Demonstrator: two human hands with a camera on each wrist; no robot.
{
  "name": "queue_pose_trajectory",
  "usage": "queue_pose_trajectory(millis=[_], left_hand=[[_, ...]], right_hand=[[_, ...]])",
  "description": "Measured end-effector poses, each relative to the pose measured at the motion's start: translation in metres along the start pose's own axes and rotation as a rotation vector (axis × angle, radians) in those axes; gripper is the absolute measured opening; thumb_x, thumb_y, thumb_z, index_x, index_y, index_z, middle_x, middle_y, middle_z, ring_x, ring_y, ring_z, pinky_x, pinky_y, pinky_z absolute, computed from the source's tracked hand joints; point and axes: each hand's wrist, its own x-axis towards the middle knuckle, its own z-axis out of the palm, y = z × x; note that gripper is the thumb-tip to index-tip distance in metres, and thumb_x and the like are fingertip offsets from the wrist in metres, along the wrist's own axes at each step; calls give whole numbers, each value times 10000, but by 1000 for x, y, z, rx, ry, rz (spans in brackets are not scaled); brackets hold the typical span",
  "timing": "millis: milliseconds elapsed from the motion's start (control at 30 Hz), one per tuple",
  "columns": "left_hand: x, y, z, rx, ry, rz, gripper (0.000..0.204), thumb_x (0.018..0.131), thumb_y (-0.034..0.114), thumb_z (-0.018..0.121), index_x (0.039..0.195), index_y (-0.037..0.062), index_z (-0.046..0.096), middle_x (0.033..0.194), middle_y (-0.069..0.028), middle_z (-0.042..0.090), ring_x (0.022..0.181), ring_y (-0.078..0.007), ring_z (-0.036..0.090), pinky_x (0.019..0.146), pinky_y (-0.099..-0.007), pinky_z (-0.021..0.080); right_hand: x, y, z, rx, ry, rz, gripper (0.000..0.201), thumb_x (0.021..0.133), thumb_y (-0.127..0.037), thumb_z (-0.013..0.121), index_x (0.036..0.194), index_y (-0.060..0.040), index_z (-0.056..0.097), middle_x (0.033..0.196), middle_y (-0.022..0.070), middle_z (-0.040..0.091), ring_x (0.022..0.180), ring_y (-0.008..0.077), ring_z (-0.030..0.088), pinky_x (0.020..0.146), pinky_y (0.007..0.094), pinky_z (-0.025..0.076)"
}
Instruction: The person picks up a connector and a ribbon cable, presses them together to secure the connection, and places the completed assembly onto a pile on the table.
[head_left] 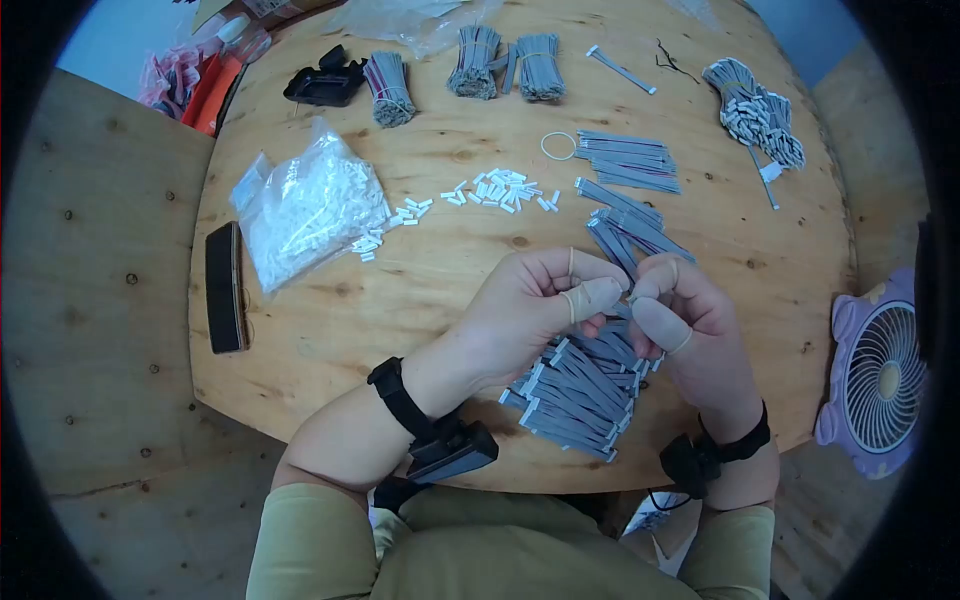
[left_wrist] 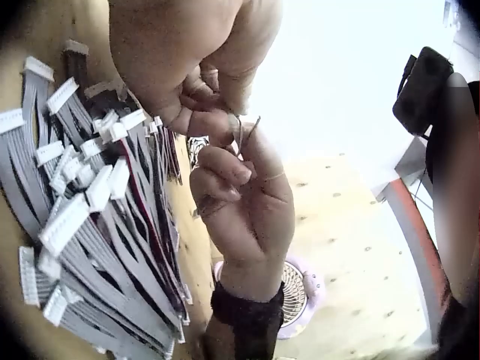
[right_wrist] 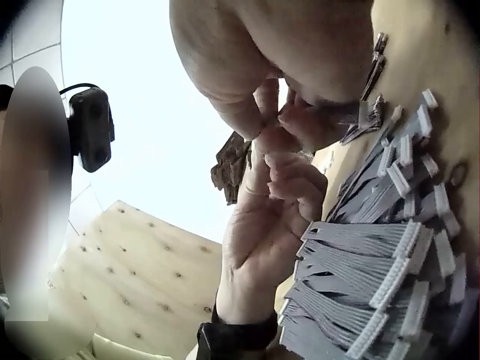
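In the head view my left hand [head_left: 540, 290] and right hand [head_left: 690, 310] meet fingertip to fingertip above the table. Beige covers sit on the thumbs and forefingers. Between them the fingers pinch a thin grey ribbon cable [left_wrist: 241, 139], seen as narrow strands in the left wrist view and mostly hidden by the fingers. Right below the hands lies a heap of grey ribbon cables with white connectors [head_left: 575, 395], its connector ends also large in the right wrist view. Loose flat ribbon cables [head_left: 640, 235] lie just beyond the fingertips.
A clear bag of white connectors [head_left: 315, 210] stands left, near scattered white connectors [head_left: 505, 188] and a phone [head_left: 225, 287]. Banded cable bundles [head_left: 540, 68] and a black case [head_left: 325, 80] line the back. A tied cable bunch [head_left: 755, 110] lies right, with a purple fan [head_left: 880, 375] beside the table.
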Motion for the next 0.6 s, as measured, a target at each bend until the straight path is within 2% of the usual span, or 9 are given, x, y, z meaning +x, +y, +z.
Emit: queue_pose_trajectory(millis=[267, 600], left_hand=[[-2, 4, 6, -177, -94, -75, 170, 828, 131, 551, 941, 3, 560, 817, -61, 590, 675, -87, 556, 609, -185, 462], [-1, 0, 6, -114, -102, -33, 184, 838, 133, 532, 951, -10, 553, 822, -100, 594, 710, -134, 582, 600, -189, 458]], right_hand=[[0, -5, 2, -7, -28, -14, 43, 813, -73, 519, 799, -47, 487, 917, 22, 377, 677, 61, 506, 600, 199, 410], [-1, -6, 2, -41, -30, -33, 40, 806, -51, 520, 803, -30, 486, 927, 30, 368, 707, 74, 511, 648, 213, 420]])
